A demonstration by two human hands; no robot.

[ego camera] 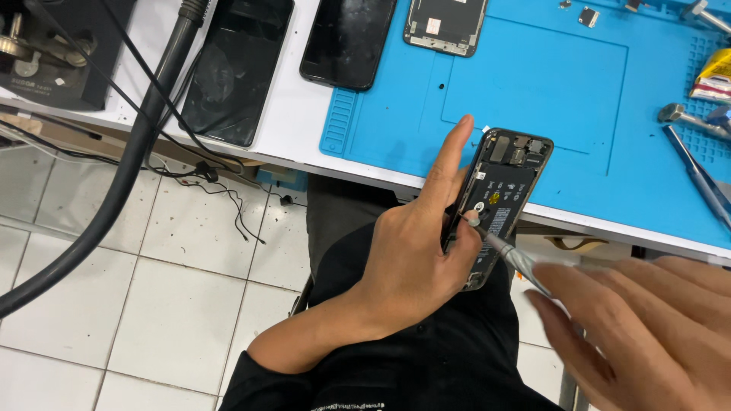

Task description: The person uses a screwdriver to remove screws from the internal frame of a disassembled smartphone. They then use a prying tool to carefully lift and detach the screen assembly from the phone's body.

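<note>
Left hand (415,259) grips opened phone (499,199) by its edge, index finger straight, at near edge of blue repair mat (533,84). Right hand (647,327) pinches screwdriver (506,251), tip on phone's inner edge.

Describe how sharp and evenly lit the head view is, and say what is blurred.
Head view: bright, even light with soft shadows; the opened phone in the left hand and the blue repair mat are sharp; the right hand, close to the lens, is blurred, as is the screwdriver shaft near it; faint glare on the black screens.
</note>
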